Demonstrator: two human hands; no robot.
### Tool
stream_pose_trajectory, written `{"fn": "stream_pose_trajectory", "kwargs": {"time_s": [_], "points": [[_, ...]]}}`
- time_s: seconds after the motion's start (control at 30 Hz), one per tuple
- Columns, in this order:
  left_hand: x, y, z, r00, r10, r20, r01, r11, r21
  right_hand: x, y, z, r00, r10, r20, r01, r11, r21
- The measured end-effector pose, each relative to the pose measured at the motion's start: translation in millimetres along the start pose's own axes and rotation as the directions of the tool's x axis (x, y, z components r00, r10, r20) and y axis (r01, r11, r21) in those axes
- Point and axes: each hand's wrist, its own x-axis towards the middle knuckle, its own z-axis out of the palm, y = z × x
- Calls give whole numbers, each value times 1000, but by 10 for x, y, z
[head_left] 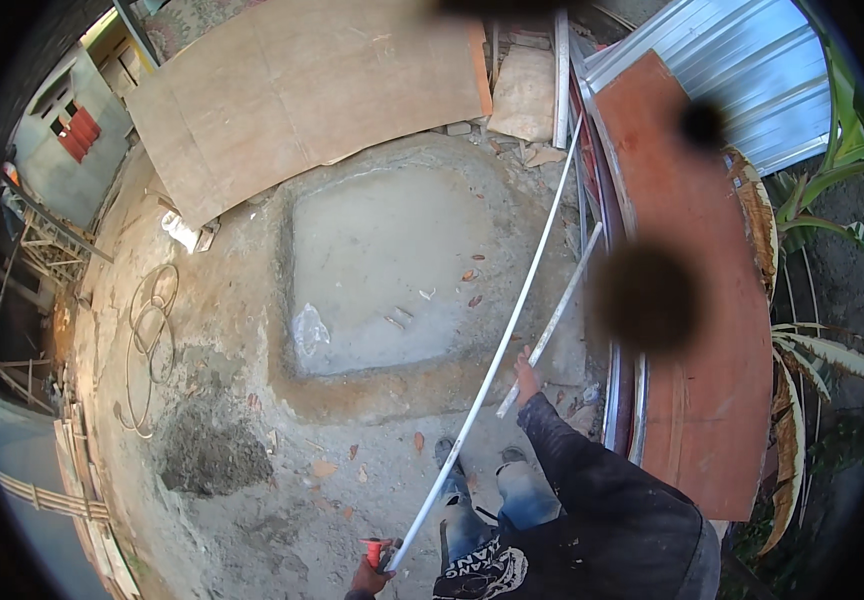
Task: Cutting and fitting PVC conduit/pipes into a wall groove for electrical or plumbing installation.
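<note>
My left hand [370, 574] is closed at the lower edge of the view, around a red object [376, 550] whose kind I cannot make out. Against the same hand lies the near end of a long white pipe [497, 365], which runs up and to the right to the stacked sheets. My right hand [527, 382] grips a shorter white pipe [562, 305] close to its near end. That one slants the same way, to the right of the long pipe. My feet stand just below the shallow pit.
A pit of grey water [382, 260] with a raised rim lies ahead. Behind it leans a large plywood sheet [292, 90]. Reddish-brown boards [692, 420] and metal sheeting [742, 80] line the right. A coiled hose [152, 335] and dark sand pile [212, 445] are left. Dark blurs cover parts.
</note>
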Motion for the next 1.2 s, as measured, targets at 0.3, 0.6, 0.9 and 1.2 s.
{"fn": "stream_pose_trajectory", "kwargs": {"time_s": [0.3,0.6,0.9,1.2], "points": [[-2394,-472,490,953,78,-291,-141,969,-202,-110,408,292,981,85,-174,-141,931,-338],[-2250,-267,-227,811,-411,-416,500,857,127,-345,751,35,967,110,-230,-119,993,-25],[-2037,-1017,-1649,739,-400,-543,482,876,11,-892,75,2147,970,57,235,-110,970,215],[-1431,-1869,-3482,723,-325,-610,450,891,57,-1252,699,3617,984,68,163,-102,973,208]]}}
